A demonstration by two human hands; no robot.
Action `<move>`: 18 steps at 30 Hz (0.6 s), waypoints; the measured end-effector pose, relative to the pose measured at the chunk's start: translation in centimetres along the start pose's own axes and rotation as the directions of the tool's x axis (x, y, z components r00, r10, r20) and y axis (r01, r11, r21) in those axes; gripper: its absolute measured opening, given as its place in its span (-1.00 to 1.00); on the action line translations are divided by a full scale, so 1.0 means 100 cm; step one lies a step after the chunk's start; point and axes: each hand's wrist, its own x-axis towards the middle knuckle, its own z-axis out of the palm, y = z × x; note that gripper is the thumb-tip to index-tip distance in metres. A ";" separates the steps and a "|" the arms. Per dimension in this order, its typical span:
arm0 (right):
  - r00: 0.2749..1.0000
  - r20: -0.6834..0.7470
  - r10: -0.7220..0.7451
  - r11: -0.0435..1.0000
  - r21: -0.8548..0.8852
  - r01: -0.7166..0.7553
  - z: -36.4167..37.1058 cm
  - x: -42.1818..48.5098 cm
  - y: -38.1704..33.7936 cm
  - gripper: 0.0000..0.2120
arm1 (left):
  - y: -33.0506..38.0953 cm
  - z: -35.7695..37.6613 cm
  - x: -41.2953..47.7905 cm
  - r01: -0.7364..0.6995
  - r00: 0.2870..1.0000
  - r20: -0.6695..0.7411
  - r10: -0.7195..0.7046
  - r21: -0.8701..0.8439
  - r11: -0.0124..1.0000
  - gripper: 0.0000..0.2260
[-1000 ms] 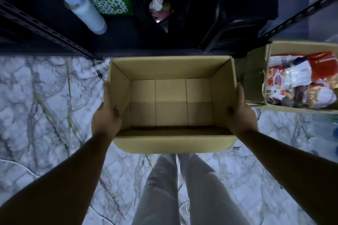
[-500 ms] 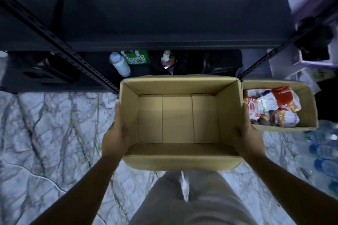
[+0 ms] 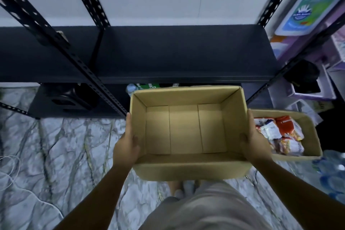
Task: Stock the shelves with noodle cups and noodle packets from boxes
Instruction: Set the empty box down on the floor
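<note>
**Empty box held at both ends before the shelf; packets wait to the right**

At the far left a white cable [image 3: 11, 173] trails over the marbled floor [image 3: 65, 145], well clear of the work. A perforated black upright [image 3: 84, 69] slants down to the front edge of the dark shelf [image 3: 177, 52], which runs across the whole upper view.

The left hand [image 3: 126, 147] grips the left end wall of the empty box [image 3: 184, 129]. Its thumb is hooked over the rim to the inside and its fingers [image 3: 128, 119] lie along the outside, so the cardboard is pinched between them. The box sits level and open side up, just in front of the shelf's front edge and above the person's legs. It looks to be carried rather than resting on the floor. Nothing shows inside but its bare bottom flaps.

The right hand [image 3: 256, 145] mirrors the left on the opposite end wall, thumb inside and fingers outside. Gripping both ends keeps a light, floppy carton square and balanced, which suits moving it aside once it has nothing left to give.

Just beside the right hand, a second box [image 3: 310, 132] stands on the floor. Its near corner is close to that wrist, and it holds red and white noodle packets [image 3: 280, 132] heaped loosely. No cups are visible. These packets are apart from both hands and not yet on the shelf, so the stocking from this box seems yet to be done. Blurred water bottles [image 3: 332, 177] lie at the far right edge of the floor.
</note>
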 end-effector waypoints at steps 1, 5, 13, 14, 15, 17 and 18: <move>1.000 0.006 -0.013 1.000 0.000 0.013 -0.002 0.004 0.000 -0.02 | 0.002 -0.001 -0.001 0.011 1.000 -0.005 -0.011 0.005 1.000 -0.09; 0.997 0.049 -0.067 0.997 0.050 0.065 -0.015 0.020 -0.004 -0.02 | 0.014 -0.005 -0.009 0.051 0.998 -0.049 -0.051 -0.001 0.999 -0.07; 0.965 0.193 -0.180 0.983 0.014 0.181 -0.031 0.055 0.004 -0.02 | 0.045 0.001 -0.059 0.209 0.970 -0.119 -0.212 -0.035 0.977 -0.15; 0.954 0.227 -0.194 0.981 0.015 0.195 -0.033 0.060 0.005 -0.04 | 0.050 0.004 -0.070 0.250 0.958 -0.131 -0.253 -0.042 0.967 -0.14; 0.944 0.252 -0.214 0.976 0.015 0.217 -0.035 0.064 0.006 -0.04 | 0.054 0.007 -0.081 0.295 0.944 -0.139 -0.299 -0.047 0.954 -0.13; 0.915 0.278 -0.292 0.953 0.000 0.304 -0.035 0.075 0.008 -0.03 | 0.062 0.015 -0.104 0.371 0.912 -0.164 -0.376 -0.060 0.927 -0.11; 0.897 0.292 -0.332 0.938 0.001 0.346 -0.033 0.080 0.009 -0.02 | 0.065 0.021 -0.116 0.396 0.897 -0.183 -0.403 -0.074 0.915 -0.11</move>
